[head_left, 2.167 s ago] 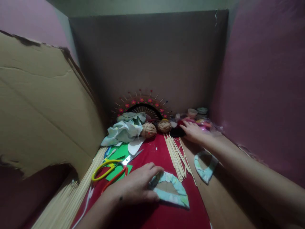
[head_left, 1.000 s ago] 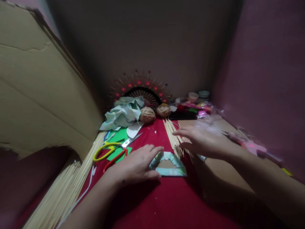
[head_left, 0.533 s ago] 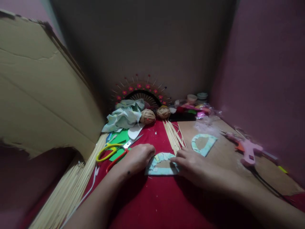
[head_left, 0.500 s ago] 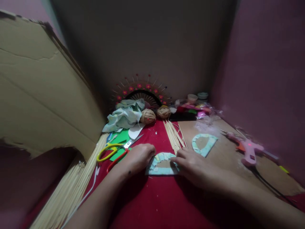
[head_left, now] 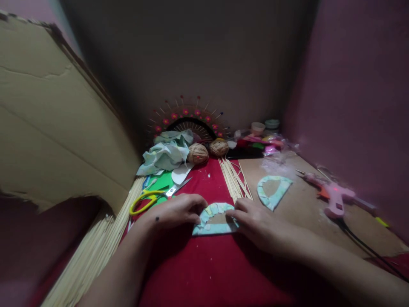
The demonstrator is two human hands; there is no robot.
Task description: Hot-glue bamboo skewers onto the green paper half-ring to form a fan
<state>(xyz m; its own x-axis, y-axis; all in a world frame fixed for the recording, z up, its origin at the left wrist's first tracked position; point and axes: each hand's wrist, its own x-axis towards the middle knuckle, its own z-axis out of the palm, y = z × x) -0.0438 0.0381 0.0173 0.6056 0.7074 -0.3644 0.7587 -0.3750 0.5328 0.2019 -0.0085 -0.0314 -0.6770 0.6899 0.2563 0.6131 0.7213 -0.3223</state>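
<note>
A half-round cardboard frame wrapped in pale green cloth (head_left: 214, 218) lies on the red cloth (head_left: 207, 273). My left hand (head_left: 174, 212) pinches its left edge, fingers curled. My right hand (head_left: 255, 221) grips its right edge, fingers bent over the rim. A second cloth-wrapped half-round frame (head_left: 273, 190) lies apart on the brown cardboard sheet (head_left: 303, 213) to the right. A small bundle of thin wooden sticks (head_left: 234, 181) lies just behind the held frame.
Yellow-and-red scissors (head_left: 153, 198) and green paper lie at left, with a long stick bundle (head_left: 92, 251) along a leaning cardboard panel (head_left: 54, 119). Crumpled cloth (head_left: 166, 155), two twine balls (head_left: 198, 153), a stick fan (head_left: 188, 123) stand behind. A pink glue gun (head_left: 334, 196) lies right.
My right hand came back from the far clutter, crossed over the sticks and took hold of the frame's right edge. My left hand shifted from lying on the frame to pinching its left edge.
</note>
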